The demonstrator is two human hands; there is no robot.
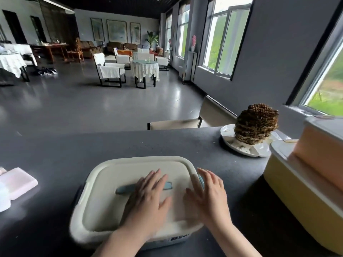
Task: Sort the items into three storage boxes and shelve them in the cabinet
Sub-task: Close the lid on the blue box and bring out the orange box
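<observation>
White storage box (111, 182), lid on, sits on the dark worktop (55, 149) directly before the person. Left hand (148, 197) lies flat across the lid's blue handle (126, 189), grip open. Right hand (207, 197) rests at the lid's right edge, fingers apparently straight; motion blur limits certainty. Yellow box (289, 197) stands at right.
</observation>
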